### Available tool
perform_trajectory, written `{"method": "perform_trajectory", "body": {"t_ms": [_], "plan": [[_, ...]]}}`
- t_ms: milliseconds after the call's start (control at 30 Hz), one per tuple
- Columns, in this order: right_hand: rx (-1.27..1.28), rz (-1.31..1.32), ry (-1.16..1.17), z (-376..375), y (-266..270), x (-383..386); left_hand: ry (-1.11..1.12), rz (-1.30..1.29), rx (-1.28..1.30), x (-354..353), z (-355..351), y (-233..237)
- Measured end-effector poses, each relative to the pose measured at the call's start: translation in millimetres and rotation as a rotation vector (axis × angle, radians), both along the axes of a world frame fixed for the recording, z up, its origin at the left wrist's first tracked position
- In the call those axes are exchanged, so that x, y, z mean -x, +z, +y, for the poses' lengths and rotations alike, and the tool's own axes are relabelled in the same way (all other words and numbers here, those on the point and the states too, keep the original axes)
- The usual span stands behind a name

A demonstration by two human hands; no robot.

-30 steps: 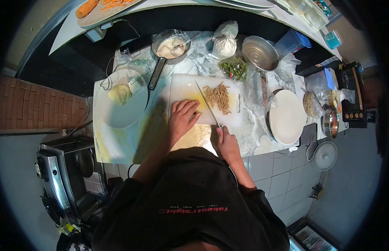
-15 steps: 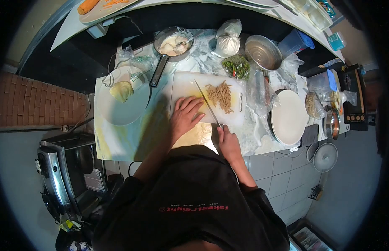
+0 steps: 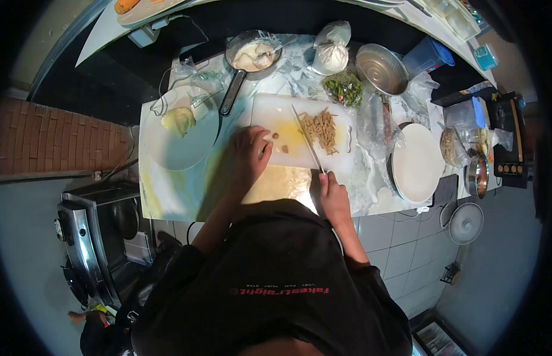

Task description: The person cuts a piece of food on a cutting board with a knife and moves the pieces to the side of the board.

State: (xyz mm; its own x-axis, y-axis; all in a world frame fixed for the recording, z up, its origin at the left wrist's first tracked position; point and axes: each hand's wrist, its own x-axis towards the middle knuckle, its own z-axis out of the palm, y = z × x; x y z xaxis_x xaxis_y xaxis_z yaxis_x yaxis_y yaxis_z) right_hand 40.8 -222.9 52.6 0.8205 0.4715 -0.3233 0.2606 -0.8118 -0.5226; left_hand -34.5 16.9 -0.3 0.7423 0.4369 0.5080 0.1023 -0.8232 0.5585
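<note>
My right hand (image 3: 334, 199) grips a knife (image 3: 308, 139) by its handle. Its long blade lies across the white cutting board (image 3: 270, 107), just left of a pile of thin brown strips (image 3: 320, 132). My left hand (image 3: 252, 155) is over the board's left edge, fingers loosely bent and thumb apart, with nothing visible in it. A few small brown pieces (image 3: 285, 149) lie on the board between that hand and the blade. Yellow stains mark the board's middle.
Left of the board stands a large plate (image 3: 169, 151) with a pale yellowish food piece. Behind are a frying pan (image 3: 252, 56), a bag of white powder (image 3: 332, 53), bagged green chillies (image 3: 342, 89) and a metal bowl (image 3: 381, 70). A white plate (image 3: 417, 163) stands right. Another person's limb (image 3: 78, 317) shows lower left.
My left hand has lifted from the middle of the board and drawn back to its left edge, uncovering small brown pieces. The knife stays beside the strips. The whole view has shifted slightly.
</note>
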Motion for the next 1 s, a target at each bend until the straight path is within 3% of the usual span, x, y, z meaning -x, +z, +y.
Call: {"method": "perform_trajectory", "body": {"t_ms": [233, 500, 1000], "plan": [[-0.156, 0.023, 0.127, 3.0, -10.8, 3.5, -0.005, 0.022, -0.038, -11.4, 2.8, 8.3], [-0.037, 0.080, 0.010, -3.3, 5.5, -7.2, -0.161, 0.109, -0.044, -29.1, 3.6, 17.7], [-0.104, 0.142, 0.017, 6.3, -8.1, 12.4, -0.004, 0.015, -0.006, -35.5, -15.9, 4.1]]}}
